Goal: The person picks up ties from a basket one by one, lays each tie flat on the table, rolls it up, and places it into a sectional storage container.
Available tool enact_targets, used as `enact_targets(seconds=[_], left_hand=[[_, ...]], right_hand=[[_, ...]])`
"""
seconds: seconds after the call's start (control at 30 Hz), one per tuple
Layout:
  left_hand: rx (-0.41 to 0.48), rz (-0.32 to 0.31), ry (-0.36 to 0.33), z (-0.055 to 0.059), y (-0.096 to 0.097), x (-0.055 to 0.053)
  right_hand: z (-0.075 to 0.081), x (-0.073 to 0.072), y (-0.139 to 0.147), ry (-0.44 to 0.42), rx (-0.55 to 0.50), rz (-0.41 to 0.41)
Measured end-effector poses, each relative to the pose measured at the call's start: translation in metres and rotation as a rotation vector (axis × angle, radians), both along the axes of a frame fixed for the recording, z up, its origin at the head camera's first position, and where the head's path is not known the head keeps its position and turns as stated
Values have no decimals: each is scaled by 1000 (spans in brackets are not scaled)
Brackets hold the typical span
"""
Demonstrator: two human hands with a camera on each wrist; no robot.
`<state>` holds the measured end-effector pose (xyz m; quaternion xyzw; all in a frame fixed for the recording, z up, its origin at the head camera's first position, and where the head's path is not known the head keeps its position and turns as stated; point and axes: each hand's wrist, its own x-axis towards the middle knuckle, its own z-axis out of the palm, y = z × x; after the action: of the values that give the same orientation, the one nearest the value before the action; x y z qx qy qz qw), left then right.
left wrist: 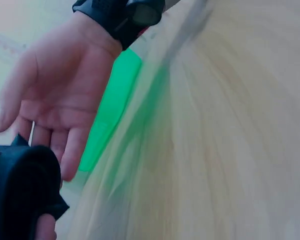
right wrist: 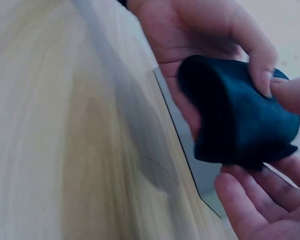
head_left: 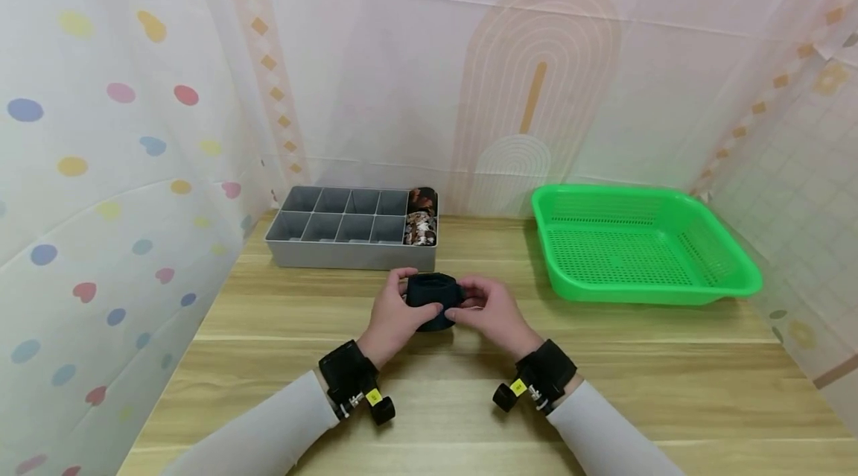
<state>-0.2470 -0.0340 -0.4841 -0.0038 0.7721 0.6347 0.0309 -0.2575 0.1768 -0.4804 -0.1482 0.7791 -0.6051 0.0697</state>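
A dark blue roll of cloth, hollow like a short tube, is held between both hands above the table. My left hand grips its left side, thumb on the near face and fingers round the back. My right hand holds the right side, its thumb on the near face and its fingers at the edge. In the right wrist view, the cloth shows an open end and small loose flaps along its lower edge. In the left wrist view, the cloth is partly cut off.
Behind the hands stands a grey divided box, with patterned cloth rolls in its right compartment. A green plastic basket is at the back right. Printed curtains hang behind and beside the wooden table.
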Motion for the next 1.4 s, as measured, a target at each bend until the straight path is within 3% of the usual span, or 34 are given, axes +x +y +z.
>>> enact_targets(seconds=[0.13,0.3,0.5,0.67,0.73,0.8,0.9,0.97,1.07,1.23,1.4], left_hand=[[-13,0,57,1,1,3],[116,-116,48,-1,-4,0],[253,-248,27,3,-13,-3],[92,-271,122,10,-10,-5],[-5,-247,171,17,-9,-9],[-84,-191,201,28,-11,-16],[-160,-67,182,51,-21,-36],[-202,0,144,67,-32,-53],[-239,40,66,85,-49,-79],[-251,21,-49,86,-67,-110],[-364,25,-88,79,-68,-121]], right_hand=[[0,2,-5,21,2,-31],[3,2,-6,41,-36,-68],[3,-1,-4,45,-90,-4],[6,0,0,31,-118,60],[7,1,0,20,-132,57],[7,1,-1,2,-151,45],[4,0,-4,-56,-199,23],[-1,-1,-5,-100,-219,17],[-11,-2,-7,-146,-233,11],[-23,-2,-8,-177,-207,27],[-28,-3,-10,-180,-182,42]])
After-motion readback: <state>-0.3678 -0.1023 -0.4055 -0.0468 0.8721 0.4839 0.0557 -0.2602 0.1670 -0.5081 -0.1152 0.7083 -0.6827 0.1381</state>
